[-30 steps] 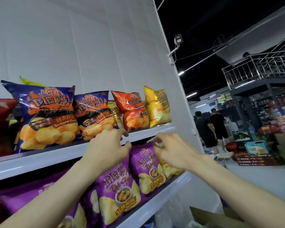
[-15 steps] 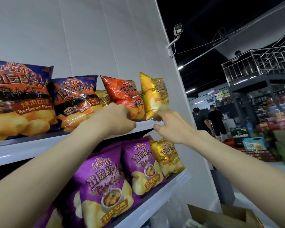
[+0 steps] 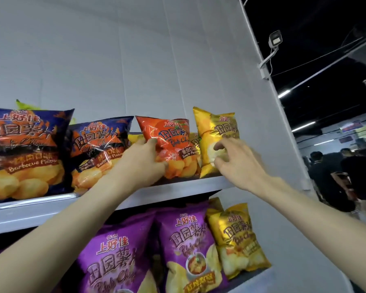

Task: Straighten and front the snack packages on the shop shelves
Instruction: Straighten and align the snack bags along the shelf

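On the upper white shelf (image 3: 178, 188) stand chip bags in a row. My left hand (image 3: 144, 163) grips the lower left side of the red tomato chip bag (image 3: 171, 140), thumb on its front. My right hand (image 3: 237, 163) has its fingers curled against the lower front of the yellow chip bag (image 3: 217, 132) at the shelf's right end. Left of these stand two blue barbecue bags, a small one (image 3: 99, 144) and a large one (image 3: 21, 149). Another yellow bag shows only as slivers behind the red one.
The lower shelf holds purple chip bags (image 3: 186, 246) and a yellow bag (image 3: 237, 240) at its right end. A white wall panel (image 3: 262, 132) closes the shelves on the right. Beyond it, people (image 3: 347, 174) stand in the aisle. A camera (image 3: 274, 40) hangs above.
Both hands rose from the shelf edge onto the bags: the left now holds the red bag, the right reaches the yellow bag. The view tilted upward and closer.
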A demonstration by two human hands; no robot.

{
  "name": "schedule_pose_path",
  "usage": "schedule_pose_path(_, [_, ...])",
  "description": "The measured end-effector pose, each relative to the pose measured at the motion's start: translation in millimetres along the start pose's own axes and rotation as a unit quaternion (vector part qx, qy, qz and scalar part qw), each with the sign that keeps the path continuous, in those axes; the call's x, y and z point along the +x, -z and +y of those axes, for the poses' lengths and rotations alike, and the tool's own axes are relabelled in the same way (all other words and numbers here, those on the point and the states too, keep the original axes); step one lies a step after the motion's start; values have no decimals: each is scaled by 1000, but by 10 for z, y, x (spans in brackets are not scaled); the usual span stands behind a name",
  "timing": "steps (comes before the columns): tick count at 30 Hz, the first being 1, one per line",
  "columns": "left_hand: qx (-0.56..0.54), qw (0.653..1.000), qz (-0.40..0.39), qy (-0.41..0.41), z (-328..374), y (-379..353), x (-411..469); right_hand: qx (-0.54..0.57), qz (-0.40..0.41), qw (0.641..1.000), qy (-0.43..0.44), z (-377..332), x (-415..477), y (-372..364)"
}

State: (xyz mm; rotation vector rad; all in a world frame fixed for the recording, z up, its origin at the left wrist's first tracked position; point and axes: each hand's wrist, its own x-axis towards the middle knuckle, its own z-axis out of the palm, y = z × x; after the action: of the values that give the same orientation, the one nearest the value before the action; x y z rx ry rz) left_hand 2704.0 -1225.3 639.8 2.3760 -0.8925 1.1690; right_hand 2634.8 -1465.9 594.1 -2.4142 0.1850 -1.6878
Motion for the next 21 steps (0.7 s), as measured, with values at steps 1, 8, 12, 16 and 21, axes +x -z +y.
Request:
schedule_pose_path(1, [-3,1000,9,18,26,-20,59,5,22,1000,6,102,39,2])
schedule_pose_path(8, [-193,966,33,168,98,-343,365,127,42,988,-71,733,331,-136])
schedule_pose_path(12, [-312,919,66,233,183,-485,487,281,-32,948,-148,944,445,-254])
schedule_pose_path(16, [-352,900,96,239,151,-556,635,323,-57,932,-154,1100,479,-378])
schedule_pose_path(21, [-362,896,123,224,239,-601,704,322,-107,929,-147,1276,497,-457])
